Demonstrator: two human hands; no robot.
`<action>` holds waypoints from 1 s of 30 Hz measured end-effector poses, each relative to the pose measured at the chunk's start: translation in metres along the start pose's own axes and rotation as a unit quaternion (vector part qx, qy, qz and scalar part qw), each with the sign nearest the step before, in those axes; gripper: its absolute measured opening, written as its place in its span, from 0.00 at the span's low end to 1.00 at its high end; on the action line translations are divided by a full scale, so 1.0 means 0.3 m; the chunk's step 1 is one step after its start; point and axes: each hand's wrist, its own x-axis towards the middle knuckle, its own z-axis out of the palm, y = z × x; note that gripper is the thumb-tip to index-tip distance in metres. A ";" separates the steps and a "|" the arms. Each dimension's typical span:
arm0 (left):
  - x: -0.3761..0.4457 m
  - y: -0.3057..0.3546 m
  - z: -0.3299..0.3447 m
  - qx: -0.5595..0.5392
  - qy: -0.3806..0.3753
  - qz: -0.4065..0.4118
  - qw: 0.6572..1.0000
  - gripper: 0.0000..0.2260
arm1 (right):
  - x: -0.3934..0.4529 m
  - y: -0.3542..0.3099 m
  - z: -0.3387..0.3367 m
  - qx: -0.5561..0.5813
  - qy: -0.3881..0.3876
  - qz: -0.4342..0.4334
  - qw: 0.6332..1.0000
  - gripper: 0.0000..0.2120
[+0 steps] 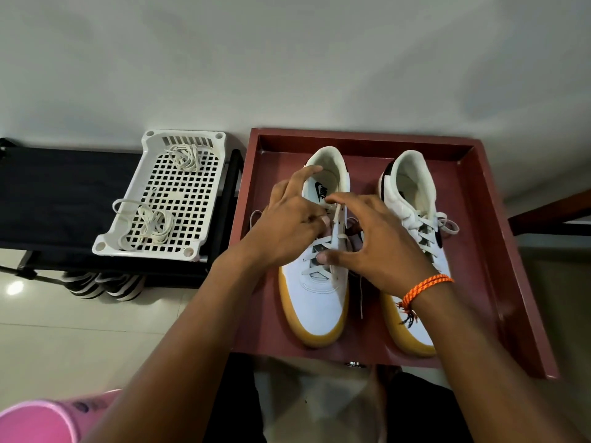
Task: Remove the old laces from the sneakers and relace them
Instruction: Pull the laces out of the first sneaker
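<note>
Two white sneakers with tan soles stand side by side in a dark red tray (499, 251), toes toward me. The left sneaker (315, 302) is laced over its lower eyelets, and both my hands work over its upper eyelets. My left hand (287, 225) pinches the cream lace (336, 225) near the tongue. My right hand (374, 247) hovers over the same shoe with fingers spread and curved, thumb on the crossed laces; its fingertips meet the lace end near the top. The right sneaker (415, 199) is laced, its lace ends lying loose.
A white perforated basket (179, 199) on a black rack (57, 199) to the left holds two bundles of loose cream laces (150, 225). Striped shoes (105, 284) sit under the rack. A pink object (35, 423) is at the bottom left. A wall is close behind the tray.
</note>
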 end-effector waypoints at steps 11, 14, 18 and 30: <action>0.024 -0.015 0.003 -0.136 0.126 -0.040 0.982 0.06 | 0.022 0.027 0.018 0.051 0.069 -0.015 0.996 0.36; 0.033 -0.019 -0.019 -0.272 0.166 -0.087 0.944 0.08 | 0.022 0.035 0.019 0.049 0.075 -0.023 0.996 0.35; 0.037 -0.051 -0.022 -0.118 0.224 -0.046 0.966 0.05 | 0.027 0.033 0.033 0.042 0.080 -0.033 0.995 0.36; 0.007 -0.018 0.045 0.107 0.074 0.032 0.991 0.05 | 0.030 0.039 0.035 0.060 0.074 -0.033 0.995 0.38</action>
